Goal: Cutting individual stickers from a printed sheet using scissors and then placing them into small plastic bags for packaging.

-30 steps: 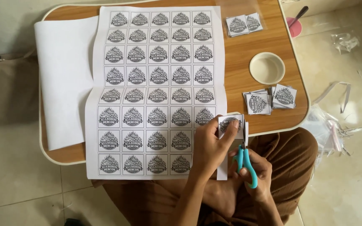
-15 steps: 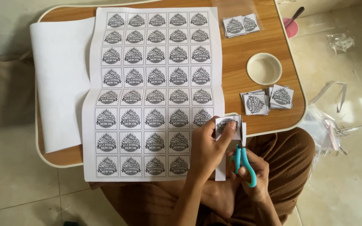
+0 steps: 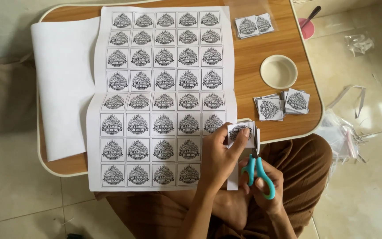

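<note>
**Cutting a single label from a printed sheet**

Tabletop (image 3: 253, 66), wooden, carrying all the work. Beyond and to the left of the hands lies the label sheet (image 3: 164, 97), a grid of square black-and-white labels, overlapping a blank white sheet (image 3: 65, 88). Beyond the right hand sit a small white dish (image 3: 278, 71) and, nearer, a stack of cut labels (image 3: 281, 105); a second stack (image 3: 253, 25) lies at the far edge. The left hand (image 3: 219, 155) is closed on one label (image 3: 239, 132), pinched between thumb and fingers at the sheet's lower right corner. The right hand (image 3: 266, 186) grips teal-handled scissors (image 3: 257, 166), blades pointing up along the label's right edge, touching it. The step appears to be trimming this label free; the next cut would likely call for following the printed border while the left hand steadies the paper.
</note>
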